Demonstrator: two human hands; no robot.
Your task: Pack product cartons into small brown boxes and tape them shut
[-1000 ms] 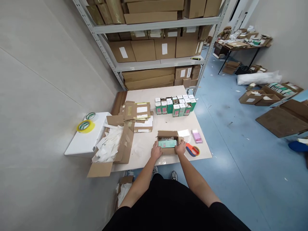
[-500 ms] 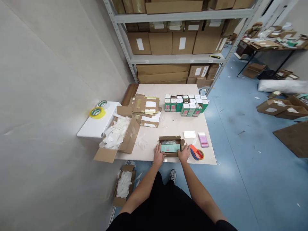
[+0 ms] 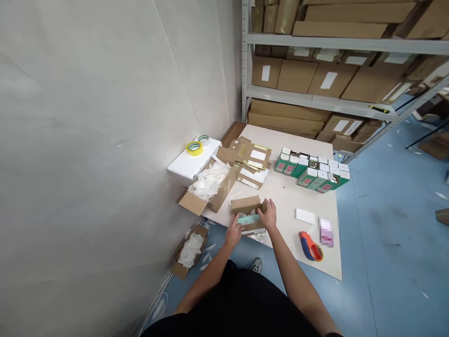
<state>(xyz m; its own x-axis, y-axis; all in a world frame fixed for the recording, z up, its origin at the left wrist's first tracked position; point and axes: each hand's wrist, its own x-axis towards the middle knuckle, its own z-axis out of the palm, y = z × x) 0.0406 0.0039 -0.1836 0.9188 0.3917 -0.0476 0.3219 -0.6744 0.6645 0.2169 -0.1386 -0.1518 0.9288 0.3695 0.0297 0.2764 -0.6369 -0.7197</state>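
Near the front edge of the table, an opened cardboard box (image 3: 246,205) leans tilted, its back flap standing up. Inside it lies a mint-green product box (image 3: 248,219), with some clear plastic wrap around it. My left hand (image 3: 234,231) grips the left end of the cardboard box, its fingertips by the green box's end. My right hand (image 3: 268,215) is closed over the right wall and flap of the cardboard box, thumb toward the inside. An orange and blue tape dispenser (image 3: 310,246) lies to the right, out of my hands.
Green and white product boxes (image 3: 312,171) stand grouped at the back right. Flattened cardboard (image 3: 254,157) lies behind my hands. A carton of white paper strips (image 3: 210,180) and a yellow tape roll (image 3: 194,148) are at left. A white box (image 3: 305,216) lies on the right.
My view has turned left. The cardboard box has shifted left along the table and tilted, with both hands still on it. My right hand has moved up toward the box's back corner.
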